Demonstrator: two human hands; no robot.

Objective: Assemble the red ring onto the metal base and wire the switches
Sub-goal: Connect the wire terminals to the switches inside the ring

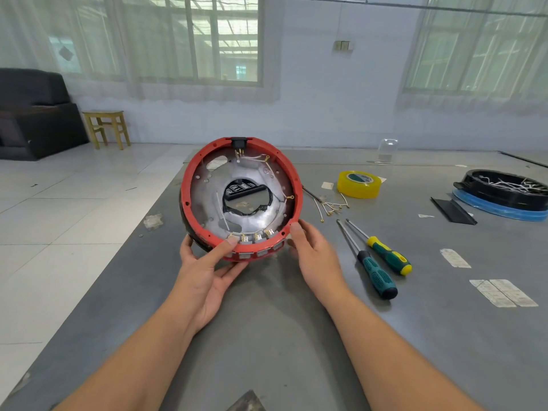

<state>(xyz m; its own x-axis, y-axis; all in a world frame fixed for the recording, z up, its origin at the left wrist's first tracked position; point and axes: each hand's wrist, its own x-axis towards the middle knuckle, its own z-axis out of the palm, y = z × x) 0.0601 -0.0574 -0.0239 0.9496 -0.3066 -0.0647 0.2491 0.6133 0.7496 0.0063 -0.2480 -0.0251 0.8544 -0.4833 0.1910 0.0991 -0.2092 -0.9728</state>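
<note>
- Two hands on the assembly, tilted up off the grey tabletop [267, 336] near its left edge, open face toward the camera.
- left hand [204, 271] grips the lower-left rim: thumb curled over the red ring [189, 176] at the switches, fingers wrapped under the black underside.
- red ring looks seated around the metal base [207, 200]; black socket at the top of the ring, row of switches [252, 237] along the bottom edge, brass tabs showing.
- right hand [314, 256] holds the lower-right rim — thumb tip on the ring, fingers behind; can't see how far they curl.
- Step in hand, my read: check the ring fit and get at the switch tabs. A few white leads with ring lugs already run along the base's upper right.
- To do it well: set the unit flat or keep one hand firm on the rim, free the other for wiring. Line up ring holes with base holes first. Push terminals straight on — those tabs probably bend easily.
- Right of the unit: loose terminal leads [332, 206], two screwdrivers [376, 262] side by side, yellow tape roll [358, 183] further back.
- Near the right edge: black tray of white wires [504, 188] on a blue disc, flat black strip beside it. Paper labels stuck here and there.
- Room: white tiled floor to the left, wooden stool [106, 129], dark sofa, pale wall, curtained windows.
</note>
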